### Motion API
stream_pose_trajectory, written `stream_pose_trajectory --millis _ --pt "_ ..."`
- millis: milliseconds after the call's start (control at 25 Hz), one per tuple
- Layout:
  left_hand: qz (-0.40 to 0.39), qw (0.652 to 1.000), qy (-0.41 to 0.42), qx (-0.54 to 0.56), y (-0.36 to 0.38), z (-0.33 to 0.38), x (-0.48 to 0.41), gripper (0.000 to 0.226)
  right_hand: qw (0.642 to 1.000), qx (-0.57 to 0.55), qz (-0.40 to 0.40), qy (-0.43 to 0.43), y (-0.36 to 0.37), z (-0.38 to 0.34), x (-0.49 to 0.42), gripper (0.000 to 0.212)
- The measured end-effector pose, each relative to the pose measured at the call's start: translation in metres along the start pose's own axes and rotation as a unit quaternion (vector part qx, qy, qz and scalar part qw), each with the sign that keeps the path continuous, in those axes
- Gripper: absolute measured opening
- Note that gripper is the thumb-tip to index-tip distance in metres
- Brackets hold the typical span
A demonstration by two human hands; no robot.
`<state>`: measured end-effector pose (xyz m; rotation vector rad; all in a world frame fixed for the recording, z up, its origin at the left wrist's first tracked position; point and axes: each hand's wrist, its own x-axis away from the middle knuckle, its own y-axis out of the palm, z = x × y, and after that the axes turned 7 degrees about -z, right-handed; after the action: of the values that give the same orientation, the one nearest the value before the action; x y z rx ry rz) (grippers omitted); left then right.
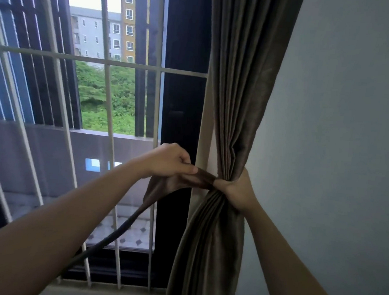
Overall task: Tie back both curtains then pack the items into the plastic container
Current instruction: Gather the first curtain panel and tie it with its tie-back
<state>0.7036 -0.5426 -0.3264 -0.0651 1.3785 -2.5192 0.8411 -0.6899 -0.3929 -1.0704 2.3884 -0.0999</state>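
Right grip [236, 191] is clenched round the gathered waist of the curtain [245, 82]. Left grip [169, 163] is pinching the flat tieback band [200, 178] just beside it, thumb on top. So both are grasping something. Going big to small from there.

Wall [338, 133]: plain grey, fills the whole right side, and the curtain hangs right up against it. No room to swing anything that way, so I reckon any wrapping has to come round from the window side.

Window grille [107, 62]: white bars across the left and middle of the view. It sits just behind the left forearm [83, 204], so the open room is really back toward me, not forward.

Curtain: brown, pleated, bunched at the right edge of the window next to the dark frame [181, 89]. It's squeezed into a neck where the right grip holds it and fans out above and below. My guess is the squeeze is there to hold the pleats together while the band goes round.

Tieback band: same brown cloth, pulled taut from the neck of the curtain leftward into the left grip. Its loose tail droops under the left forearm toward the lower left. Can't tell if the far end is fixed to a hook behind the cloth, since the right grip hides that bit.

Progress-wise I'd call this mid-tie on one curtain. The other curtain, the plastic container and the items aren't in shot.
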Motion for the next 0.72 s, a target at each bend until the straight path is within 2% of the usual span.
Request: stream_pose_trajectory --millis 160,320,440,520,600,720 --pt "-0.001 1.000 -0.004 -0.019 0.006 0.004 0.011 0.022 1.000 -0.010 0.000 0.006 0.027 -0.009 0.001 0.044" --pt "-0.081 0.994 -0.034 0.071 0.007 -0.003 0.026 0.017 0.999 -0.015 0.021 0.020 0.029 -0.011 0.003 0.041" --pt "-0.100 0.984 -0.027 0.148 0.010 -0.005 0.036 0.018 0.999 -0.026 0.035 0.027 0.028 -0.016 0.007 0.058" --pt "-0.104 0.956 -0.015 0.272 0.018 -0.002 0.042 0.017 0.997 -0.043 0.040 0.040 0.030 -0.023 0.013 0.054" --pt "-0.097 0.913 -0.009 0.396 0.035 0.005 0.046 0.015 0.996 -0.055 0.047 0.053 0.033 -0.031 0.017 0.049" --pt "-0.043 0.879 -0.029 0.474 0.059 0.019 0.053 0.013 0.996 -0.054 0.063 0.039 0.039 -0.050 0.019 0.052"
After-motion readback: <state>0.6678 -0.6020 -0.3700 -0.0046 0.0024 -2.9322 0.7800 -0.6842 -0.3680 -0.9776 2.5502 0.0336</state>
